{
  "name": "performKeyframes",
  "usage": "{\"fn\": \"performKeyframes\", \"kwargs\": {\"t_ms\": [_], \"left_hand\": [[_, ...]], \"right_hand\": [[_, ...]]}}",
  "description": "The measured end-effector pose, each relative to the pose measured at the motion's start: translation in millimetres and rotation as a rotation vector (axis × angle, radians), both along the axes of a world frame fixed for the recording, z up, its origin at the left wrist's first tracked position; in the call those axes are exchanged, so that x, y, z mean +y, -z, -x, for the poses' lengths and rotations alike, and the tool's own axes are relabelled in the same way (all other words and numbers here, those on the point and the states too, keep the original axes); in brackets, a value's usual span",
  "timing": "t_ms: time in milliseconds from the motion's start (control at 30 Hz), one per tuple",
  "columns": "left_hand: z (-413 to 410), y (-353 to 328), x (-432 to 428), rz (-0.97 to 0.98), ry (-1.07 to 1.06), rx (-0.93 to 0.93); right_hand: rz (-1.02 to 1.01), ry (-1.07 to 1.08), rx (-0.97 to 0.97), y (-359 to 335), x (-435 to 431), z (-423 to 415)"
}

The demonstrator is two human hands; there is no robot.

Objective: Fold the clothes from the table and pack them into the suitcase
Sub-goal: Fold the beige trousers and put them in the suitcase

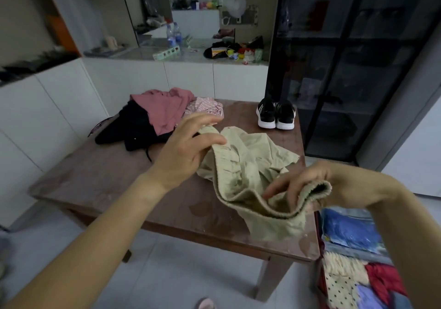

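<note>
- I'm at the folding step, with the beige garment [253, 163] crumpled on the near right part of the table [107, 177]. Its near end is lifted and not yet laid flat
- My left hand [188, 151] is at the far end of its ribbed waistband [238, 199]. The band is caught between my thumb and forefinger, and the other fingers are spread and fairly straight. I cannot tell how firm that hold is
- My right hand [317, 184] is at the near end, over the table's near right edge. Its fingers are curled into the opening of the waistband and grip it
- Next, I judge, I should draw my hands apart to pull the waistband taut, shake out the bunched cloth and lay it flat on the bare wood to the left before making the first fold
- Unfolded clothes wait at the far left of the table: a pink top [164, 110] over black clothes [133, 129], with a striped piece [207, 106] just beside them
- A pair of black shoes [276, 115] stands at the far right corner, well apart from my hands
- The suitcase [319, 280] lies open on the floor just right of the table. It already holds blue, red and dotted pieces, so I judge the job is partly done
- The fold should be kept compact, since the visible part of the case looks fairly full
</note>
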State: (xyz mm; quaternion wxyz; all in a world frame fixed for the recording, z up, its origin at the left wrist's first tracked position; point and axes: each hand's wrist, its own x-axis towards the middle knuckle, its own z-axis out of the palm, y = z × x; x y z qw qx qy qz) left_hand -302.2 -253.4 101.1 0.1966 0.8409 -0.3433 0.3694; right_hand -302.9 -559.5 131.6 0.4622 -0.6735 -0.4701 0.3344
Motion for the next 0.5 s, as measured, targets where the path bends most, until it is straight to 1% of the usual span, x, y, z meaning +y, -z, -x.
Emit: {"fn": "performKeyframes", "kwargs": {"t_ms": [67, 100, 167, 233, 300, 433, 500], "left_hand": [[0.3, -7.9, 4.0, 0.019, 0.019, -0.043], [0.9, -10.8, 4.0, 0.015, 0.044, -0.067], [4.0, -17.5, 2.0, 0.002, 0.112, -0.097], [6.7, -21.5, -0.5, -0.001, 0.178, -0.111], [7.4, -23.9, -4.2, 0.011, 0.248, -0.080], [6.9, -20.5, -8.9, 0.150, 0.400, 0.043], [3.9, -18.1, -4.4, 0.202, 0.343, 0.079]], "right_hand": [[0.012, -0.103, 0.020, -9.9, 5.7, 4.4], [-0.014, -0.093, 0.008, -13.7, 9.6, 4.2], [-0.105, 0.030, -0.054, -18.4, 20.4, -2.0], [-0.184, 0.188, -0.050, -19.3, 35.8, -12.2], [-0.267, 0.279, 0.013, -17.5, 55.6, -19.5], [-0.414, 0.288, 0.216, -3.8, 88.5, -30.0], [-0.425, 0.294, 0.282, 2.1, 97.1, -34.5]]}}
